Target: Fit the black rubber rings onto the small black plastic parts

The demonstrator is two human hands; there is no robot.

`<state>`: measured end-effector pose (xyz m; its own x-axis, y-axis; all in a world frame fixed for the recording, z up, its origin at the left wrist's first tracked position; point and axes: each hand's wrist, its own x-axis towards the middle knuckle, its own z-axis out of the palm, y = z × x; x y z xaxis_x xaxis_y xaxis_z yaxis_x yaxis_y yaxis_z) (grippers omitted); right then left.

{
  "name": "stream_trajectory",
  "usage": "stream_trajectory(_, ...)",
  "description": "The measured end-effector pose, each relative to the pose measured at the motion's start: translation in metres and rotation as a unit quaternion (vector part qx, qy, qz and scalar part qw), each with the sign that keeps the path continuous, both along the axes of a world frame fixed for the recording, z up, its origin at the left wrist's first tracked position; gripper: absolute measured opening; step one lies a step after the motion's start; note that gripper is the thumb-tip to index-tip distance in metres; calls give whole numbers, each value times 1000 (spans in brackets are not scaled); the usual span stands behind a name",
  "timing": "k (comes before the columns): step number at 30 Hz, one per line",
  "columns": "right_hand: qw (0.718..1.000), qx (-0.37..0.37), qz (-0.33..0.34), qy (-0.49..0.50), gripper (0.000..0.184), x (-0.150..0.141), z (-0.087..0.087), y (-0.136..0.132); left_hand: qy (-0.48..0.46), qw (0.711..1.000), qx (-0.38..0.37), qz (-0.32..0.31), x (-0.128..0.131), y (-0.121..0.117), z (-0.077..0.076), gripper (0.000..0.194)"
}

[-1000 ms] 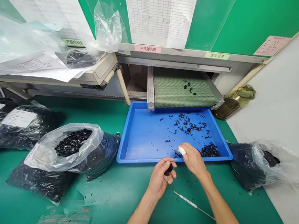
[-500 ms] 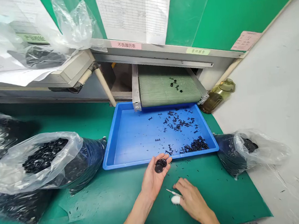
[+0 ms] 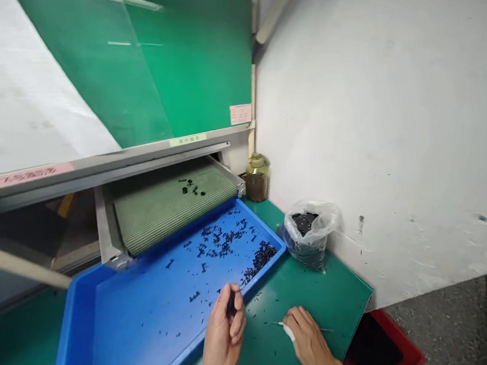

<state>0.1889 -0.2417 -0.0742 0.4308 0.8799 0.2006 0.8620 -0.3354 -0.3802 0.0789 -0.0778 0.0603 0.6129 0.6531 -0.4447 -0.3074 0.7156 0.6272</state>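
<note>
My left hand (image 3: 222, 339) is over the near rim of the blue plastic tray (image 3: 76, 336), its fingers pinching a few black round discs (image 3: 232, 305), partly hidden by the fingers. My right hand (image 3: 309, 340) lies on the green mat (image 3: 331, 279) beside the tray, its fingers closed over a thin white-handled tool (image 3: 277, 323). One finger wears a white wrap (image 3: 289, 332). Small black parts (image 3: 220, 240) lie scattered in the tray, with a denser heap (image 3: 258, 263) by its right corner.
A green mesh conveyor belt (image 3: 173, 207) with black parts on it ends over the tray. An amber bottle (image 3: 257, 177) stands behind the tray corner, and a plastic bag of black parts (image 3: 309, 236) sits against a white wall (image 3: 382, 126). A red bin (image 3: 376, 346) is on the floor.
The view has swung right, and the large bags have left the frame. My left hand has closed from an open palm around the black discs. My right hand stays at the tool.
</note>
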Motion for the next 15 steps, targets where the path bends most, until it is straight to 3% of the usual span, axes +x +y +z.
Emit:
stream_trajectory(4, 999, 27, -17, 36, 43, 2, -10, 2, -14, 986, 142, -85, 66, 2, 37, 25)
stream_trajectory(8, 997, 0, -19, 81, 49, 4, -12, 5, -1, 927, 330, -180, 142, 1, 68, 23)
stream_trajectory(10, 995, -16, -20, 99, 46, 6, -12, 4, 42, 875, 440, -197, 178, 3, 77, 22)
stream_trajectory(13, 994, -15, -22, 106, 41, 8, -13, 3, 134, 750, 606, -230, 219, 10, 82, 25)
stream_trajectory(15, 994, -5, -27, 102, 40, 8, -14, 4, 164, 679, 665, -264, 234, 14, 82, 27)
